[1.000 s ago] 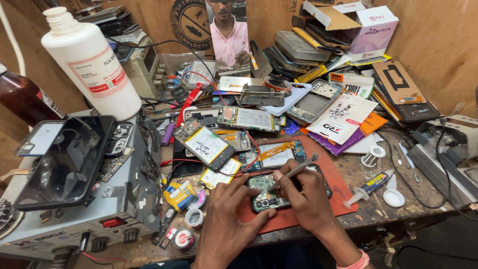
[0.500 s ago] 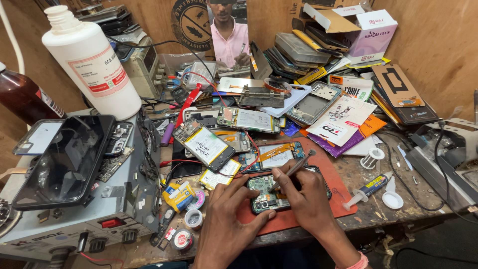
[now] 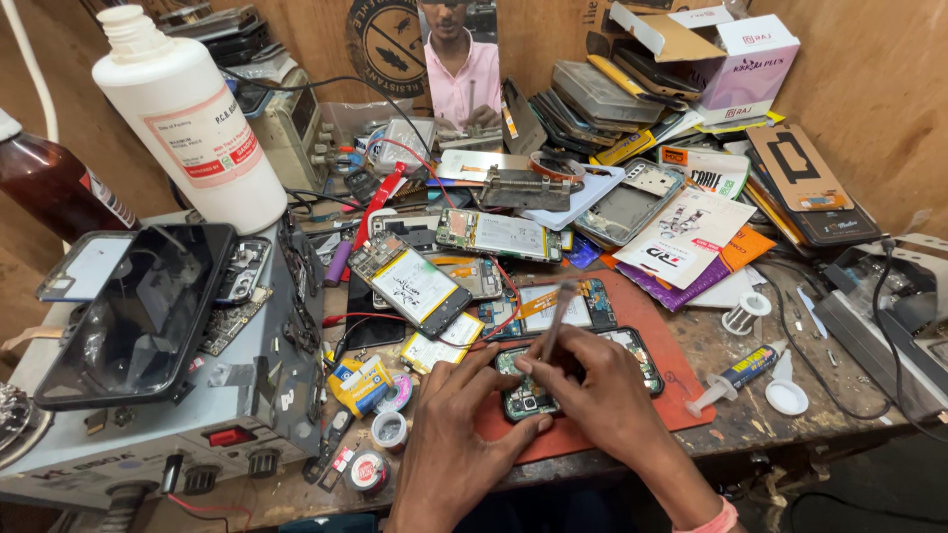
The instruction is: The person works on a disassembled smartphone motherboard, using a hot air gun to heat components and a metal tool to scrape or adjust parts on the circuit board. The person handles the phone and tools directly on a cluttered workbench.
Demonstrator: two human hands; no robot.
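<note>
An opened phone (image 3: 632,347) with its green circuit board showing lies on a red mat (image 3: 681,395) near the bench's front edge. My left hand (image 3: 454,444) presses on the phone's left end and steadies it. My right hand (image 3: 602,400) rests over the middle of the phone and pinches a thin metal tool (image 3: 556,318), which slants up and away from the fingers. Just behind the phone lie another bare phone board (image 3: 553,301) and a phone with a battery showing (image 3: 410,284).
A grey power supply (image 3: 168,415) with a dark phone screen (image 3: 138,311) on top stands at left. A white bottle (image 3: 193,118) is at the back left. Tape rolls (image 3: 390,429), a glue syringe (image 3: 736,375), boxes and phone parts crowd the bench.
The tool in my right hand has swung from lying nearly flat to pointing steeply up. Both hands stay on the phone.
</note>
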